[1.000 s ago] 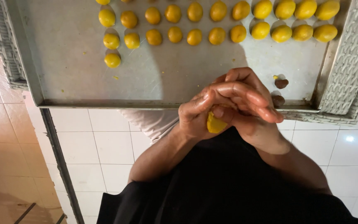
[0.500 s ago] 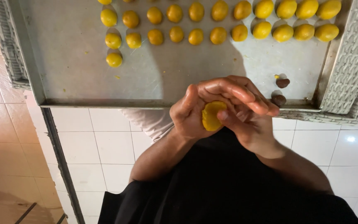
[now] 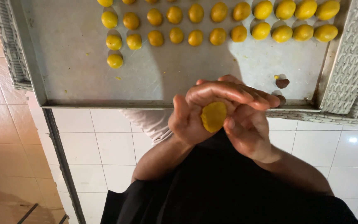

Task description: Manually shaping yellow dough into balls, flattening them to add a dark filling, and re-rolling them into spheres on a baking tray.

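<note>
Head view: the left hand cups a flattened yellow dough piece in its palm, fingers curled over the top. The right hand presses against it from the side, fingertips overlapping the left's. Both close on the dough, held just below the near edge of the metal baking tray. On the tray, rows of yellow dough balls and two dark brown bits. Judgement: even palm pressure and steady rolling would keep the piece round, matching those already set out.

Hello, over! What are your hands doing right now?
Both hands cupped together, fingers curled over yellow dough piece. Tray of yellow balls just beyond. Nothing blocking.
</note>
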